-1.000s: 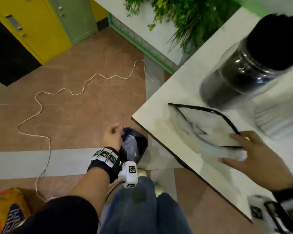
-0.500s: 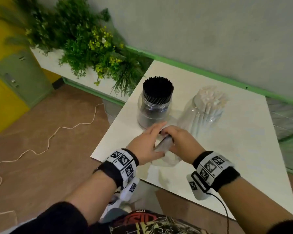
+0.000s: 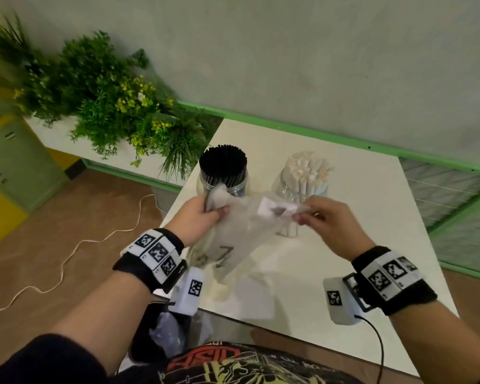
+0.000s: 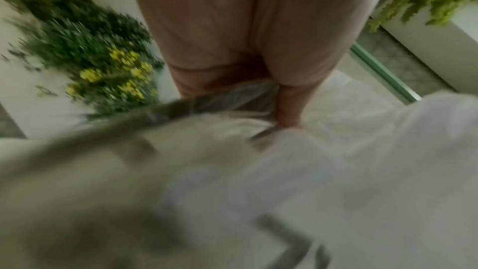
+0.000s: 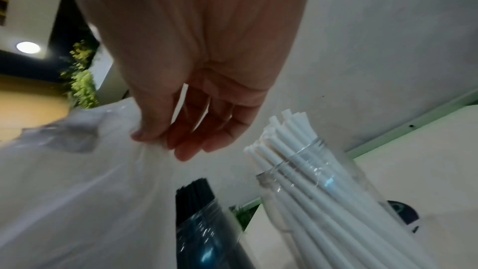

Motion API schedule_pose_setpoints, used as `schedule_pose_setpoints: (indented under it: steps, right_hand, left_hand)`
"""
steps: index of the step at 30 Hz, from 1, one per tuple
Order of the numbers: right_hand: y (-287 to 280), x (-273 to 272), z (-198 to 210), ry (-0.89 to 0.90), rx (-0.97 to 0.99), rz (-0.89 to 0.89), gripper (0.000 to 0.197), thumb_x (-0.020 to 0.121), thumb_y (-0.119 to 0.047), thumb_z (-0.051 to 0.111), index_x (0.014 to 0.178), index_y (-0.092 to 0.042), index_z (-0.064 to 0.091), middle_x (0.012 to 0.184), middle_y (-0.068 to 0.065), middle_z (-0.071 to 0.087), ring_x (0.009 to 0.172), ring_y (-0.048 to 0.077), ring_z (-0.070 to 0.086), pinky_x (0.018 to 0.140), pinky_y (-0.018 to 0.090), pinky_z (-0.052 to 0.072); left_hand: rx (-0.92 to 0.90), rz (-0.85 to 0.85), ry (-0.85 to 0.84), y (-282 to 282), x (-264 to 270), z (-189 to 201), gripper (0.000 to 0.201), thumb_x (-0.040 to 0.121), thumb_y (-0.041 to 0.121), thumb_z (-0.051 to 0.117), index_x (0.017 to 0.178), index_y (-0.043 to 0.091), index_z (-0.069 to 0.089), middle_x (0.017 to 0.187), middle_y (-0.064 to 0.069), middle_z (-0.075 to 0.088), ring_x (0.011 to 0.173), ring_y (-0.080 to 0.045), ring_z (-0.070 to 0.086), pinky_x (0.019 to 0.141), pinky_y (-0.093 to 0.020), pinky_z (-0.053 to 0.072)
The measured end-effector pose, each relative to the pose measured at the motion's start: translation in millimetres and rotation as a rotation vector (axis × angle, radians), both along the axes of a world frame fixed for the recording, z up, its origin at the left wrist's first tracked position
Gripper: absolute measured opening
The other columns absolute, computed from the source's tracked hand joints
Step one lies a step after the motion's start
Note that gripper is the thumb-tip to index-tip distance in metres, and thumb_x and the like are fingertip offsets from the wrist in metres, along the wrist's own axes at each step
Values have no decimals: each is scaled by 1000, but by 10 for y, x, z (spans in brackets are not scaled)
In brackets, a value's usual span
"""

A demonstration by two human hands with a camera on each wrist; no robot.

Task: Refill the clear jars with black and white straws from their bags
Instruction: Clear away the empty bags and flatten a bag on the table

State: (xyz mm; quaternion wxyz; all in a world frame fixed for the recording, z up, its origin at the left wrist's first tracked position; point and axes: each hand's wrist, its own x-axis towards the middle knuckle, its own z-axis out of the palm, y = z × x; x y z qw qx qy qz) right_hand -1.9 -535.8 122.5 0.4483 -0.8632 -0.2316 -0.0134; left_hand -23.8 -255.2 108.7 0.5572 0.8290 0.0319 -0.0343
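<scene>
Here, a clear bag [image 3: 241,231] is held stretched before the black-straw jar [image 3: 223,176], clenched in the left hand [image 3: 198,217] and pinched by the right hand [image 3: 330,220].

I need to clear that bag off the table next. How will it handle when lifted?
Probably floppy: the bag sags and creases between the left hand and right hand. It looks thin and see-through, so likely very light and apt to drift. No straws show inside it. The film may be slippery; a pinch like the right hand's seems wise.
</scene>
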Motion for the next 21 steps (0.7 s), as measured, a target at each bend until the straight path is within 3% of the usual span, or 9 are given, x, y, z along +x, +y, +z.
schedule_pose_setpoints:
  steps: [2, 4, 7, 9, 11, 13, 15, 18, 21]
  right_hand:
    - [-225, 101, 63, 18, 36, -120, 30, 87, 1, 65, 77, -27, 65, 67, -8, 61, 61, 2, 57, 62, 10, 43]
    - [-420, 200, 103, 88, 10, -214, 21, 90, -4, 62, 79, -21, 67, 63, -1, 59, 53, 2, 52, 57, 9, 42]
    - [-522, 332, -9, 153, 32, -376, 14, 94, -9, 58, 85, -12, 68, 60, 3, 55, 46, 3, 48, 57, 18, 44]
    - [-459, 330, -133, 137, 176, -523, 11, 96, -10, 54, 97, -12, 65, 72, 1, 58, 51, 3, 55, 64, 30, 48]
    - [-349, 204, -247, 46, 255, -618, 15, 96, -17, 55, 111, -14, 57, 91, 0, 57, 67, 8, 59, 69, 31, 50]
    - [-180, -83, -391, -81, 153, -477, 23, 94, -28, 59, 114, -19, 52, 107, 2, 51, 83, 8, 55, 75, 20, 48]
    - [6, -424, -609, -125, -111, -146, 39, 90, -44, 60, 120, -20, 51, 120, 1, 45, 102, 10, 49, 89, 16, 41]
    - [147, -647, -1060, 19, -593, 154, 69, 82, -62, 57, 138, -27, 36, 147, 1, 25, 130, 22, 29, 107, 36, 33]
    - [212, -648, -1404, 213, -729, 154, 78, 82, -43, 70, 144, -28, 26, 155, 2, 9, 136, 29, 24, 107, 42, 37]
  left_hand:
    - [-61, 112, -1, 177, -2, -12, 22, 90, 18, 62, 112, 17, 59, 96, 4, 66, 90, -13, 63, 74, -21, 48]
    - [14, 122, 17, 342, -15, -106, 13, 89, 21, 63, 99, 15, 60, 91, 0, 66, 85, -17, 60, 71, -25, 46]
    - [162, 149, 73, 355, -42, -342, 29, 90, 32, 61, 84, 4, 53, 79, -9, 59, 74, -24, 53, 64, -34, 38]
    - [118, 264, 136, 271, -25, -537, 39, 90, 37, 58, 86, -1, 52, 81, -14, 60, 75, -28, 57, 65, -37, 47]
    - [26, 396, 250, 190, -16, -740, 40, 88, 39, 58, 92, 0, 53, 95, -21, 62, 86, -34, 62, 68, -42, 57]
    - [-94, 482, 371, 126, -56, -918, 43, 80, 42, 65, 103, 8, 50, 110, -22, 61, 94, -36, 63, 75, -48, 58]
    - [-257, 492, 445, 76, -117, -1053, 66, 76, 42, 71, 128, 18, 38, 129, -18, 53, 106, -35, 59, 84, -51, 55]
    - [-284, 449, 465, 44, -224, -1156, 91, 81, 35, 72, 148, 28, 11, 151, -8, 27, 130, -30, 42, 92, -50, 48]
    - [-203, 391, 601, 51, -399, -1249, 96, 70, 44, 79, 144, 28, 19, 146, -8, 36, 124, -27, 45, 88, -44, 48]
